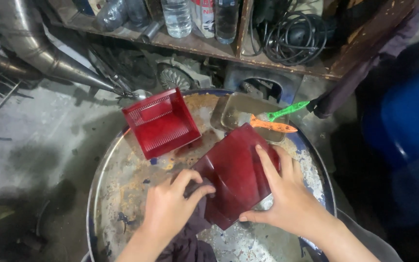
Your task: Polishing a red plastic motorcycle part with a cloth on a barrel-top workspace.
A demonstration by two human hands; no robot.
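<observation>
- The red lens [236, 172] lies on the drum top [117, 194], near its middle.
- The right hand [287, 196] presses flat and open on the lens; the left hand [173, 206] bunches a dark rag [190, 237] against its edge.
- It looks like light, stiff, glossy plastic, likely slippery and crackable; the edges are best for holding.
- The tray [229, 114] holds two brushes [277, 121]; a second red lens [161, 121] sits empty.

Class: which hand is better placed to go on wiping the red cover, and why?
Probably the left hand: it grips the dark cloth against the red cover. The right hand lies flat, steadying the cover.
</observation>
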